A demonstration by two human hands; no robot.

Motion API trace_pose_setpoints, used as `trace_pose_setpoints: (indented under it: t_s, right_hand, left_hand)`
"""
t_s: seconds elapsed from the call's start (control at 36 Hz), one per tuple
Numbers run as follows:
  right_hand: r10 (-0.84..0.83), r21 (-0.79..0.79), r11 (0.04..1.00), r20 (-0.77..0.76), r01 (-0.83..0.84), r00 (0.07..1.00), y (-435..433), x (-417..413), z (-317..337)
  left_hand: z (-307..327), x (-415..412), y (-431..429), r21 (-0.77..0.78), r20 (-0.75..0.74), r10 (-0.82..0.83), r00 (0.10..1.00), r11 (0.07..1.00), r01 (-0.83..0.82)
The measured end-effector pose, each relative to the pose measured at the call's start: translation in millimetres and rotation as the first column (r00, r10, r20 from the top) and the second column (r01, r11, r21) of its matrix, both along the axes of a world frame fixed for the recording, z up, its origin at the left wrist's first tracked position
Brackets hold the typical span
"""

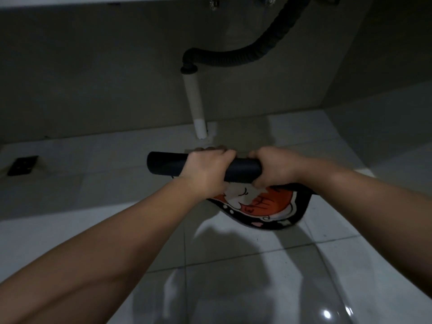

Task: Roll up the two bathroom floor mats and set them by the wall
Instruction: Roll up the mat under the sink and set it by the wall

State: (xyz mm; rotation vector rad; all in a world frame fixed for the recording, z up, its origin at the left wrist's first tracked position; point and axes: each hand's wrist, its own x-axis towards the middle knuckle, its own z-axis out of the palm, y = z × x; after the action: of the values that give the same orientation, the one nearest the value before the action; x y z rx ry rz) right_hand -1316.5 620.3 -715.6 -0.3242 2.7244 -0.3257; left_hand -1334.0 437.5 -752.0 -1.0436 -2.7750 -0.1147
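At the far left a small dark rectangular floor drain (22,165) sits in the pale glossy tiled floor (233,265), well apart from the work. Next comes the free end of the black rubber-backed mat roll (166,165), a tight horizontal tube held just above the floor near the wall (93,78). The left hand (205,169) has a clenched grip around the roll's middle; the right hand (274,168) is clenched on its right end. Behind them a white plastic drain pipe (195,106) drops to the floor, fed by a black corrugated hose (245,58).

Below the right hand hangs the unrolled tail of the mat (264,206), orange, white and black with a cartoon print, its lower edge sagging to the tiles.

The roll could spring loose if either grip slackens, since nothing ties it. The hanging tail sits off to the right, so further turns may wind crooked and telescope. Pushed forward, the roll could knock the pipe.

Light is dim. The print is only partly readable, the roll's right end is covered by fingers, and a second mat is nowhere in view.
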Motion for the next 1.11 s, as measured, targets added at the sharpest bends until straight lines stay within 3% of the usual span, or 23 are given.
trace_pose_setpoints:
  t_s: [0.06, 0.14, 0.28, 0.33, 0.42, 0.47, 0.53, 0.61, 0.69, 0.78, 0.83, 0.92, 0.97, 1.06, 1.11]
  right_hand:
    - [0.118, 0.163, 0.983, -0.186, -0.088, 0.976, 0.6, 3.5, -3.5]
    - [0.368, 0.336, 0.912, -0.412, -0.237, 0.833, 6.9, 7.1, -10.9]
    - [0.474, 0.365, 0.878, -0.585, -0.309, 0.658, 11.5, 9.2, -19.6]
    - [0.475, 0.370, 0.878, -0.606, -0.303, 0.638, 10.7, 9.7, -22.7]
    - [0.478, 0.387, 0.873, -0.557, -0.297, 0.679, 9.7, 7.3, -24.3]
    - [0.407, 0.321, 0.903, -0.421, -0.287, 0.811, 8.3, 2.8, -20.5]
    - [0.248, 0.158, 0.963, -0.198, -0.219, 0.948, 5.0, -0.3, -12.8]
    - [0.105, 0.024, 0.994, 0.046, -0.106, 0.993, 4.2, -4.8, -4.0]
    - [0.036, -0.057, 0.998, 0.162, -0.027, 0.986, 4.8, -7.1, -5.1]
    - [0.018, -0.024, 1.000, 0.085, -0.016, 0.996, 1.4, -5.6, -10.6]
    - [0.086, 0.100, 0.992, -0.105, -0.076, 0.991, 0.1, -2.0, -15.2]
    - [0.303, 0.296, 0.935, -0.385, -0.194, 0.872, 3.9, 2.9, -22.2]
    - [0.403, 0.348, 0.903, -0.480, -0.253, 0.779, 6.2, 4.8, -26.1]
    - [0.442, 0.356, 0.893, -0.571, -0.276, 0.692, 6.2, 5.5, -29.4]
    - [0.439, 0.364, 0.892, -0.552, -0.268, 0.709, 4.7, 4.8, -30.1]
  left_hand:
    - [11.3, -4.9, 2.2, -0.090, 0.256, 0.075, 0.964, 0.995, -0.053]
    - [26.3, -12.5, 0.0, -0.108, 0.540, 0.158, 0.827, 0.987, -0.118]
    - [22.3, -10.9, -9.2, 0.023, 0.733, 0.085, 0.675, 0.988, -0.150]
    - [17.4, -8.7, -8.5, 0.053, 0.729, 0.075, 0.680, 0.985, -0.165]
    - [14.2, -6.3, -4.9, 0.015, 0.551, 0.109, 0.827, 0.990, -0.141]
    - [13.2, -2.4, -3.3, -0.017, 0.357, 0.100, 0.929, 0.995, -0.100]
    - [7.9, 2.7, -3.1, -0.018, 0.128, 0.040, 0.991, 0.999, -0.038]
    - [-4.6, 8.2, -2.1, 0.037, -0.191, -0.066, 0.979, 0.997, 0.074]
    - [-13.0, 7.5, 0.4, 0.112, -0.289, -0.057, 0.956, 0.989, 0.093]
    - [-12.5, 5.6, 1.6, 0.055, -0.216, -0.040, 0.976, 0.997, 0.053]
    - [-4.1, 4.5, 3.5, -0.029, -0.007, 0.011, 1.000, 1.000, -0.011]
    - [7.9, -3.3, 3.1, -0.102, 0.361, 0.161, 0.919, 0.986, -0.132]
    - [11.0, -8.3, -0.1, -0.085, 0.498, 0.176, 0.849, 0.984, -0.154]
    - [8.2, -9.1, -2.1, -0.060, 0.539, 0.168, 0.825, 0.985, -0.162]
    - [5.9, -7.0, -1.9, -0.041, 0.464, 0.173, 0.869, 0.984, -0.174]
